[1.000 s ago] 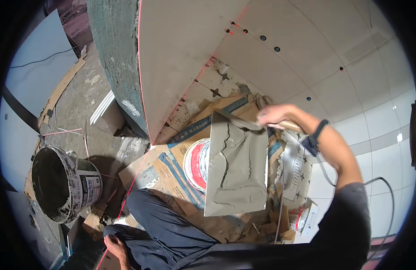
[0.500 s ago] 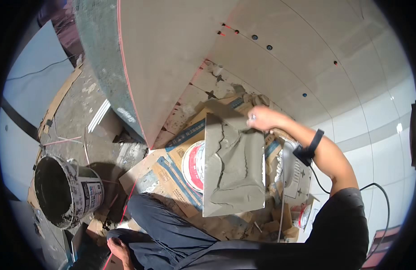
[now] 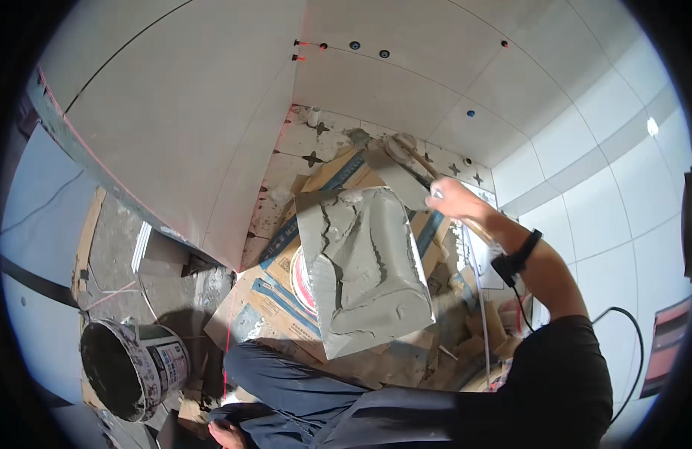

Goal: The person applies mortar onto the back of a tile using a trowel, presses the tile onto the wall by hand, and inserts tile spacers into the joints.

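Observation:
My right hand (image 3: 456, 199) is closed round the handle of a notched-looking flat metal trowel (image 3: 397, 178), whose blade reaches past the far right corner of a tile. The tile (image 3: 337, 347) is coated with thick grey mortar (image 3: 394, 262), ridged and torn in places. It rests on a red and white bucket (image 3: 299, 278) that shows only at its left side. My left hand (image 3: 226, 434) is low beside my bent leg, apart from the tile; its fingers are mostly cut off by the lower edge.
A mortar-smeared bucket (image 3: 132, 367) stands at the left. A wooden-handled mallet (image 3: 400, 148) lies beyond the tile, near a short white pipe (image 3: 314, 115). Flattened cardboard (image 3: 278, 307) covers the floor. Tiled walls (image 3: 174, 112) rise left and ahead, with red laser lines.
The view has shifted and the tile appears turned slightly. My right hand with the trowel has moved a little away from the tile's corner, revealing the mallet.

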The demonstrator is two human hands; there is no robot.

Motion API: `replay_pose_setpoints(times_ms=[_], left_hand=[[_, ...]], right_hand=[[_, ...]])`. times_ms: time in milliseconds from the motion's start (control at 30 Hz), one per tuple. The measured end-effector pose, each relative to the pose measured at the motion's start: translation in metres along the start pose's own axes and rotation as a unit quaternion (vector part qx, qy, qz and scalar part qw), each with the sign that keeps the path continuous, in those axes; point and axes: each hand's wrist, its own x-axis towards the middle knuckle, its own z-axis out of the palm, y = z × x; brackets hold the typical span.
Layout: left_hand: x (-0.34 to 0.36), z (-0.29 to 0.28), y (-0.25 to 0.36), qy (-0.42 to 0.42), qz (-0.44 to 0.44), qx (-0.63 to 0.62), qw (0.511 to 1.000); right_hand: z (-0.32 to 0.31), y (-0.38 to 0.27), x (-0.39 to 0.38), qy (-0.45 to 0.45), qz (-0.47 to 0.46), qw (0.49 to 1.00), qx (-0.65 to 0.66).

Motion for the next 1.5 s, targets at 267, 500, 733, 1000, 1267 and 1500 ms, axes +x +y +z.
replay_pose_setpoints(times_ms=[267,500,733,1000,1267,1500], left_hand=[[0.018,0.035,-0.031,0.023,0.047,0.086,0.995],[0.009,0.023,-0.045,0.005,0.021,0.114,0.993],[0.008,0.029,-0.043,0.021,0.006,0.088,0.996],[0.01,0.016,-0.045,0.032,0.044,0.073,0.996],[0.018,-0.005,0.021,-0.064,0.059,0.022,0.996],[0.034,-0.017,0.076,-0.216,0.124,0.006,0.968]], right_hand=[[0.086,0.002,-0.081,-0.202,0.065,0.939,0.272],[0.108,-0.004,-0.095,0.073,-0.24,0.938,-0.239],[0.092,0.039,-0.049,0.082,-0.114,0.961,-0.238],[0.12,-0.075,-0.061,-0.044,-0.117,0.992,-0.014],[0.056,0.064,-0.077,-0.053,-0.07,0.995,-0.047],[0.103,0.146,-0.088,0.111,-0.126,0.983,0.079]])
